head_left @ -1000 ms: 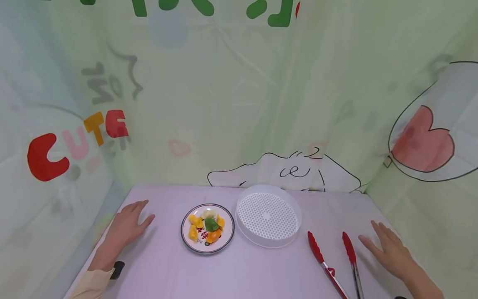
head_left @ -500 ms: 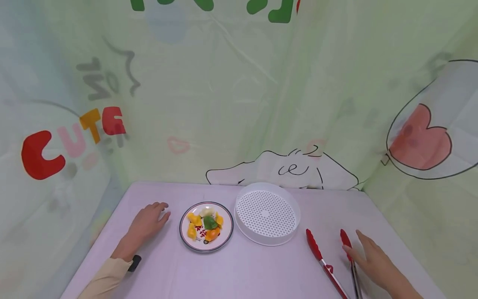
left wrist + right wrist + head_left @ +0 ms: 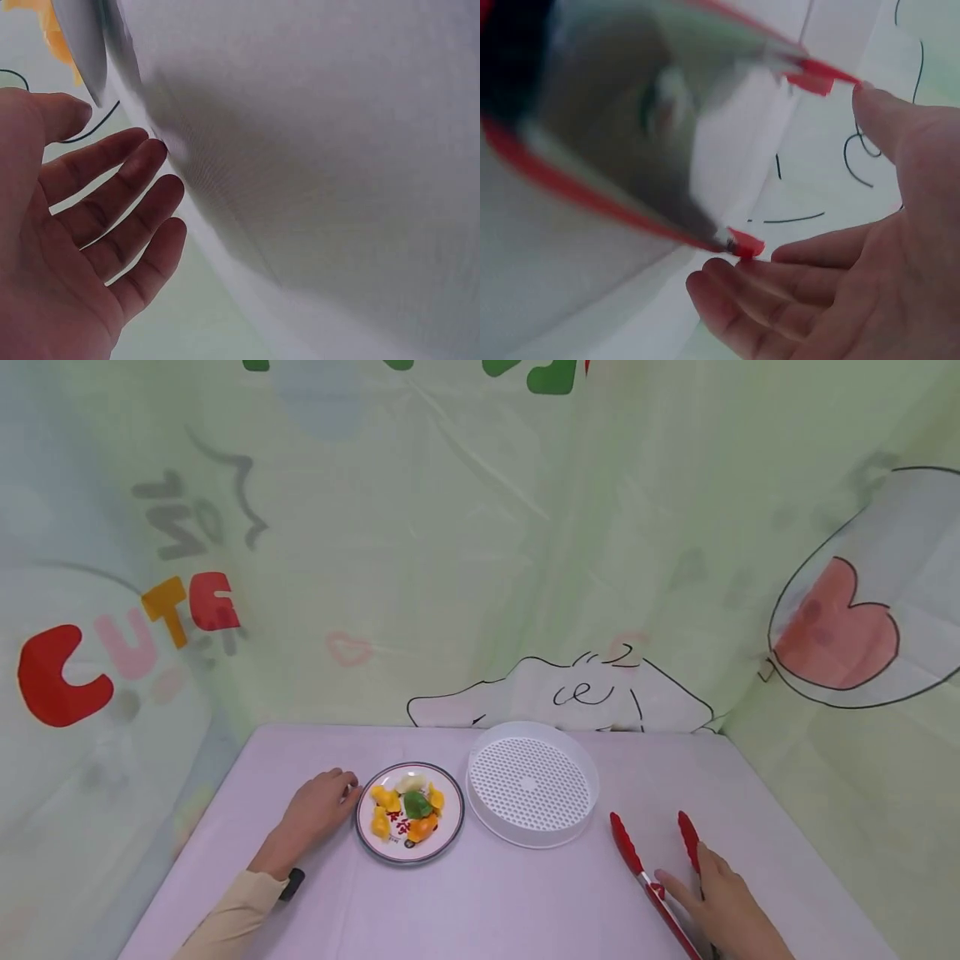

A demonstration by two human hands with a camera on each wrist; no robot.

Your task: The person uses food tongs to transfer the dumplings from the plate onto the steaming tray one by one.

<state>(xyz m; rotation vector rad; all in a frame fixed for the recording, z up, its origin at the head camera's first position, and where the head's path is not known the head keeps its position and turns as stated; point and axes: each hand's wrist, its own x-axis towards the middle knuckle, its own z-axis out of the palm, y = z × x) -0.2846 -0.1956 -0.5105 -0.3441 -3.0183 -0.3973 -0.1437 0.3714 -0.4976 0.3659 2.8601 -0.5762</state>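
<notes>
Beside the left rim of a plate (image 3: 409, 852) is my left hand (image 3: 318, 810), thumb close to the rim; whether they touch is unclear. In the left wrist view the hand (image 3: 105, 217) has relaxed, slightly bent fingers, and the plate's edge (image 3: 86, 45) is near the thumb. Yellow, orange and green food pieces (image 3: 417, 805) lie on the plate. My right hand (image 3: 723, 902) spans the spread red-tipped tongs (image 3: 626, 843). In the right wrist view the hand (image 3: 832, 247) has its thumb at one arm of the tongs (image 3: 592, 195) and its fingers by the other, not curled round them.
A round white tray with a perforated base (image 3: 531, 785) stands right of the plate, near the back of the pale table (image 3: 480, 910). Printed cloth (image 3: 450, 568) hangs behind the table and at both sides.
My left hand has moved right, up to the plate's rim. My right hand has moved left and nearer to me, from beside the tongs to over them. The plate and tray keep their places.
</notes>
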